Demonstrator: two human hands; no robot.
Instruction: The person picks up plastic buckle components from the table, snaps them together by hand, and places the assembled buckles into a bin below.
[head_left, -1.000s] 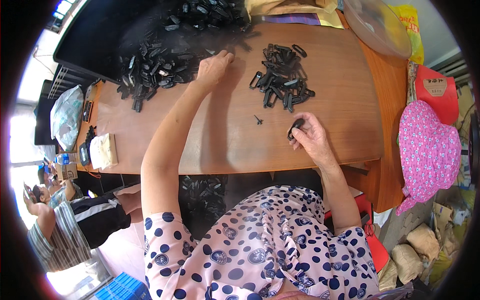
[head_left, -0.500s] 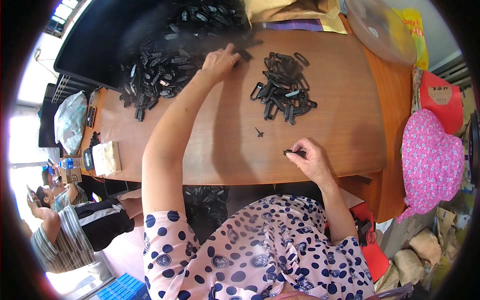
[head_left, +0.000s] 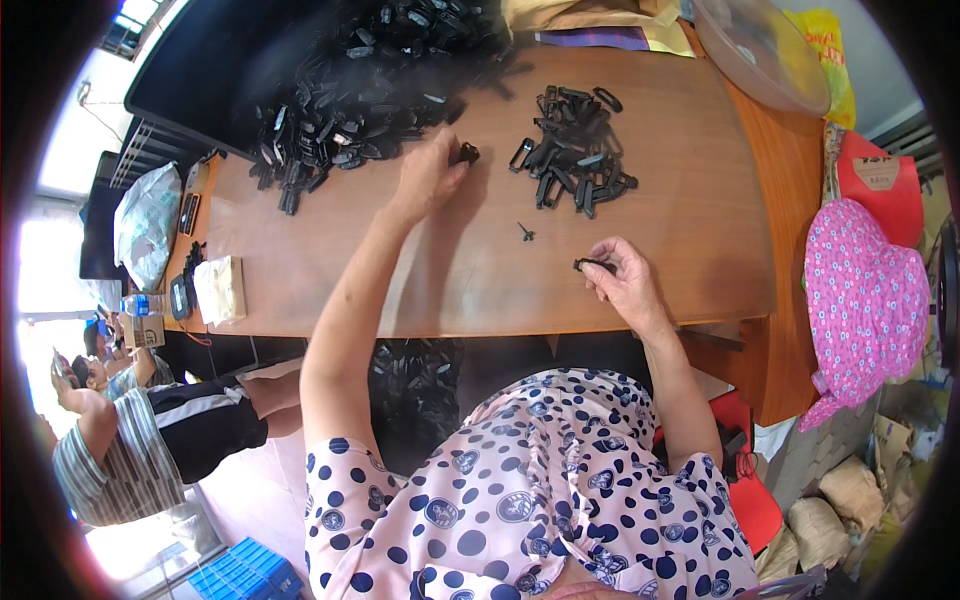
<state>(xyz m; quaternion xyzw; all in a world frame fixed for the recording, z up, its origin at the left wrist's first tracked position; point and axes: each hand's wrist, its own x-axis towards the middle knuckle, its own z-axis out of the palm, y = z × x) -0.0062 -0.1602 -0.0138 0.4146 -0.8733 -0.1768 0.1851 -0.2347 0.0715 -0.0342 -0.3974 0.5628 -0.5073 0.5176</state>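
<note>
My left hand (head_left: 430, 178) is over the table beside the large heap of black plastic parts (head_left: 345, 125), its fingers closed on a small black plastic part (head_left: 469, 153). Nearer the front edge, my right hand (head_left: 626, 285) pinches a slim dark plastic piece (head_left: 596, 265) between thumb and fingers. Between and beyond the hands lies a smaller pile of black oblong frames (head_left: 575, 160), some with open middles. A few tiny black bits (head_left: 526, 232) sit on the wood just in front of that pile.
A wooden table (head_left: 690, 200) carries everything. Along its far side are a brown paper bag (head_left: 600, 18) and a clear plastic basin (head_left: 765, 60). A pink flowered hat (head_left: 865, 300) is at the right; a white box (head_left: 220, 290) stands left. Another person (head_left: 130, 440) is at far left.
My left hand has drawn back toward me from the edge of the large heap, with a small black part in its fingers. The right hand still holds its piece; the whole view has shifted slightly.
</note>
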